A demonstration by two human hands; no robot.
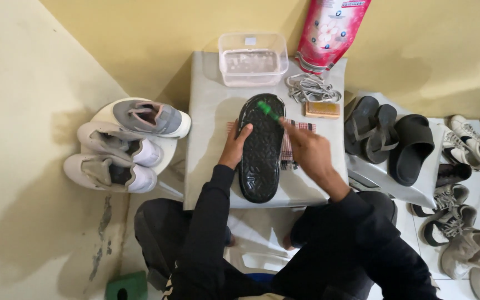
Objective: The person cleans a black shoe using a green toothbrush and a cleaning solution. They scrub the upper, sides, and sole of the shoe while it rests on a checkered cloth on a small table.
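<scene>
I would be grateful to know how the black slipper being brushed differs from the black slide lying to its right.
The black slipper lies sole up on the grey table, wet and glossy; the black slide lies strap up, matte. The left hand steadies the slipper while the right hand holds a green brush to it; the slide lies untouched. Both are black, open footwear.

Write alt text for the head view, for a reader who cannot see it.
Seen from above, a person's left hand steadies a black sandal lying sole-up on a grey table, while the right hand holds a green brush to it. A clear tub, laces and other shoes surround them.
</scene>
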